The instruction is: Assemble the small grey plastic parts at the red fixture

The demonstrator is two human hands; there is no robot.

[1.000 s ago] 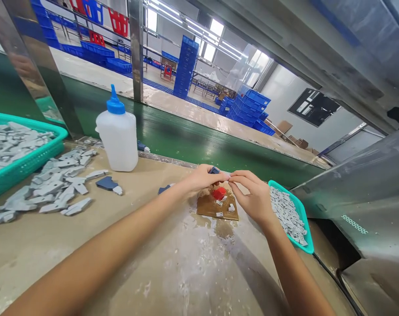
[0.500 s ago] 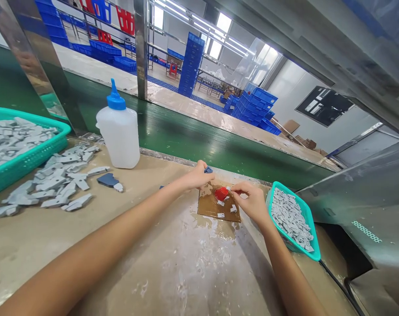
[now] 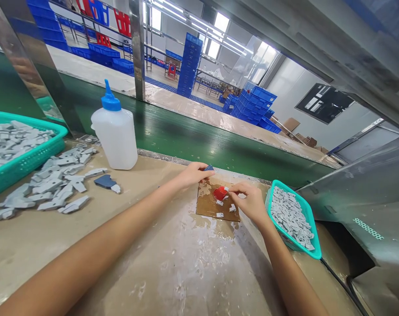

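Observation:
My left hand (image 3: 196,174) is closed on a small dark blue plastic part (image 3: 209,168) above the far edge of a brown square plate (image 3: 206,207). Between the thumb and finger of my right hand (image 3: 250,199) is a small white plastic piece (image 3: 226,189), held at the side of a round red pad or cap (image 3: 220,193) on the plate. Several more little white pieces (image 3: 220,215) lie on the plate around the red thing. The plate looks wet or sticky.
To the right stands a turquoise basket (image 3: 316,241) full of small white pieces. At left are a squeeze bottle (image 3: 115,136) with a blue nozzle, loose grey parts (image 3: 51,186), a blue-and-grey part (image 3: 107,182) and another turquoise basket (image 3: 24,164). A green conveyor belt (image 3: 186,140) runs behind.
My right hand has moved slightly left, bringing the white piece against or over the red thing's edge. My left hand has turned a little, still holding the blue part.

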